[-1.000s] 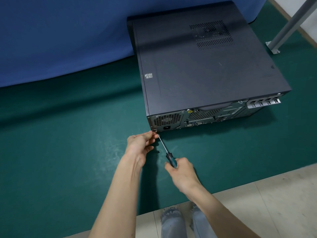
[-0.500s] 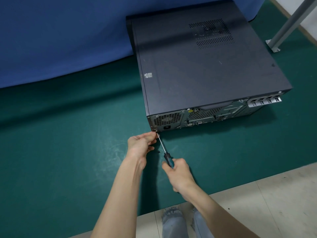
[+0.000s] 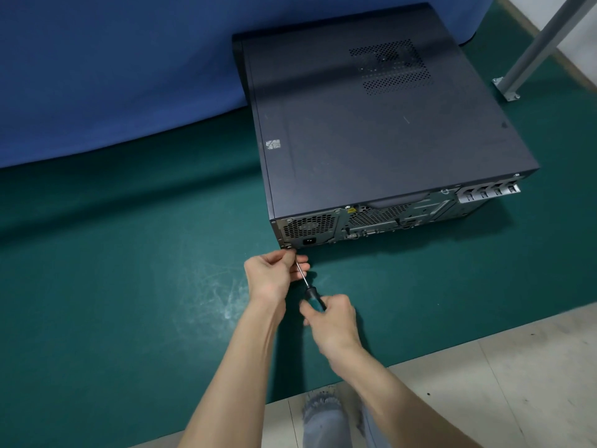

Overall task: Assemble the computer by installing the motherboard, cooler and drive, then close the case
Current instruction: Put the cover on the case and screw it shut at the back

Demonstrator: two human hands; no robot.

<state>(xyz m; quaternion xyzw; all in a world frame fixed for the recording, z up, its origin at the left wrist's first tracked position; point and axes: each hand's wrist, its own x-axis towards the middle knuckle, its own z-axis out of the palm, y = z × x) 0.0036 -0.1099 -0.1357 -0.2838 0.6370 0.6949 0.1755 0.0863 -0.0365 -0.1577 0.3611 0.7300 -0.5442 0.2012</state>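
Case (image 3: 371, 130): closed, flat on green mat (image 3: 113, 286). Prob. heavy, stiff steel; hold by side walls, not vent (image 3: 391, 66). Screwdriver (image 3: 312, 295): your right grip (image 3: 334, 321) wrapped round handle, left grip (image 3: 269, 276) pinching shaft at rear corner.

Room left; corner crowded
Open green mat (image 3: 113, 302) left of the computer case (image 3: 371, 130); blue cloth (image 3: 113, 76) walls the far side; metal post (image 3: 546, 40) right; left hand (image 3: 269, 274), screwdriver (image 3: 312, 295), right hand (image 3: 332, 318) fill its near-left corner.
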